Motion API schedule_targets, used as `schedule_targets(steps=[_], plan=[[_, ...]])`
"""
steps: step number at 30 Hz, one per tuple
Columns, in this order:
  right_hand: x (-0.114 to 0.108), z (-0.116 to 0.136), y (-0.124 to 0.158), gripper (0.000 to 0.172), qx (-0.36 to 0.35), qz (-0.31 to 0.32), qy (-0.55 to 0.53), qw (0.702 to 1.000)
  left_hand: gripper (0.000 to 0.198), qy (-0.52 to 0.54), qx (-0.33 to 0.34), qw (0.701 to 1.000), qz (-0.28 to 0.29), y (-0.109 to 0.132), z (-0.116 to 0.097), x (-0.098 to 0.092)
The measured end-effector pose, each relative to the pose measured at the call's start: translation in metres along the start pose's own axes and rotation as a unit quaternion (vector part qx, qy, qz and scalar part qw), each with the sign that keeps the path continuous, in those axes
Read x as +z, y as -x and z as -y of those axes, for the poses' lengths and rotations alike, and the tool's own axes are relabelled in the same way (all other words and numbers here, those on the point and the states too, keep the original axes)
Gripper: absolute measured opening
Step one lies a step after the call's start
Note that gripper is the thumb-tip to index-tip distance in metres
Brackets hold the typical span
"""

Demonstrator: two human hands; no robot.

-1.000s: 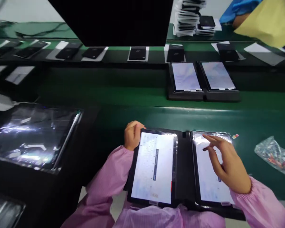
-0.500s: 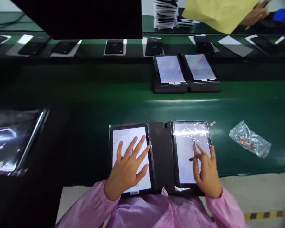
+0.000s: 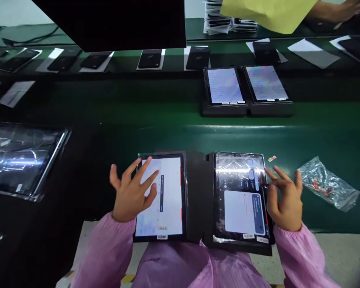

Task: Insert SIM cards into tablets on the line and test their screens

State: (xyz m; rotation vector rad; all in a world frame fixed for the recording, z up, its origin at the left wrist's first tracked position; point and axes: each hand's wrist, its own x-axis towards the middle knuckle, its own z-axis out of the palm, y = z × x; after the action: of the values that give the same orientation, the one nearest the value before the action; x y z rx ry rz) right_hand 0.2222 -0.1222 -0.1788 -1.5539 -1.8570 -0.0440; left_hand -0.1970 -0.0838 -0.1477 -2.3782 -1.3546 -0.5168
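A green belt [image 3: 138,120] is spread under and beyond both hands, and a black panel [image 3: 114,20] is hung above it, far ahead of the left hand [image 3: 132,194]. Well out to the left of that hand, a film-wrapped tablet [image 3: 21,160] is laid flat. Between the two hands a black holder [image 3: 198,192] is set on the near edge of the belt, and two lit tablets are seated in it side by side.

The left tablet [image 3: 168,196] is partly covered by the left hand, which is held open with the fingers spread over the screen's left part; nothing is gripped. The right tablet [image 3: 240,196], covered in glossy film, is bordered on its right edge by the right hand [image 3: 285,200]; this hand is also opened, fingers fanned, with the fingertips set at the tablet's rim, and nothing is seen to be clasped.

Straight ahead of the right hand, well apart, a second pair of tablets [image 3: 225,86] is placed. Just to the right of the right hand a clear plastic bag [image 3: 327,184] of small parts is laid. A small sticker [image 3: 272,159] is seen just beyond the right fingertips.
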Motion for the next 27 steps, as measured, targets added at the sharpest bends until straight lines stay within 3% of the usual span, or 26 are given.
schedule_targets(steps=[5, 12, 21, 24, 27], plan=[[0.018, 0.000, -0.022, 0.012, -0.072, 0.052, 0.032, 0.996, 0.034, 0.034, 0.022, 0.997, 0.065, -0.039, -0.010, 0.017], [0.024, -0.001, -0.023, 0.013, -0.063, 0.063, 0.038, 0.995, 0.037, 0.051, 0.004, 0.994, 0.092, -0.034, -0.003, 0.022], [0.022, -0.004, -0.022, 0.006, -0.038, 0.078, 0.028, 0.996, 0.036, 0.109, -0.002, 0.986, 0.127, -0.030, -0.009, 0.027], [0.020, -0.003, -0.025, 0.004, -0.049, 0.090, 0.040, 0.994, 0.034, 0.139, -0.013, 0.981, 0.136, -0.030, 0.004, 0.028], [0.018, -0.005, -0.028, 0.011, -0.080, 0.098, 0.076, 0.989, 0.039, 0.159, -0.047, 0.977, 0.135, -0.029, 0.033, 0.036]])
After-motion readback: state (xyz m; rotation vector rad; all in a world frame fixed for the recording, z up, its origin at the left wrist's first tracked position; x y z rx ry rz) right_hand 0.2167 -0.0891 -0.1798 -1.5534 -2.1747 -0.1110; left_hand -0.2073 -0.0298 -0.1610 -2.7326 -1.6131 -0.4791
